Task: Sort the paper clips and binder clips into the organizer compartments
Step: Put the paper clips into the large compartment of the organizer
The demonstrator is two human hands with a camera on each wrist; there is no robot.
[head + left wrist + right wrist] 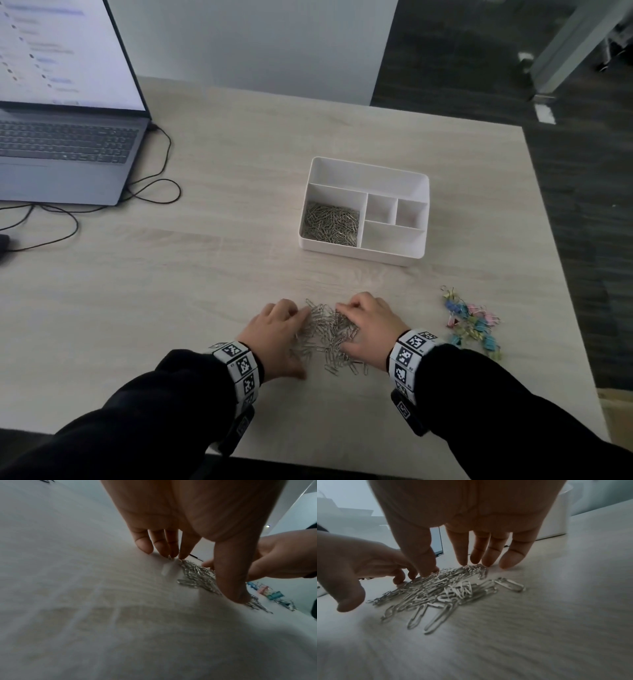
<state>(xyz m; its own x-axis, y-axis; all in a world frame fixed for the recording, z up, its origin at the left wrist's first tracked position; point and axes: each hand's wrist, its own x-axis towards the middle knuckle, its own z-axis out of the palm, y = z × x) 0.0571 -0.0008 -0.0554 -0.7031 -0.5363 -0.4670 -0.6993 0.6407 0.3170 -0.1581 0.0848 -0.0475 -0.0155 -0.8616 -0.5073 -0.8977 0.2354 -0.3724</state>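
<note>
A loose pile of silver paper clips (329,334) lies on the table near its front edge. My left hand (294,339) and right hand (347,329) flank it, palms down. In the left wrist view the left hand (205,576) has fairly straight fingers, their tips on the pile's (197,574) far edge and the thumb on its near side. The right hand (453,568) rests its fingertips and thumb on the pile (440,595); no clip is lifted. The white organizer (368,166) stands behind, with paper clips (330,224) in its front-left compartment. Coloured binder clips (474,322) lie to the right.
An open laptop (65,147) sits at the back left, its black cable (154,192) looping over the table. The table's right edge (561,274) runs just beyond the binder clips. The organizer's other compartments look bare.
</note>
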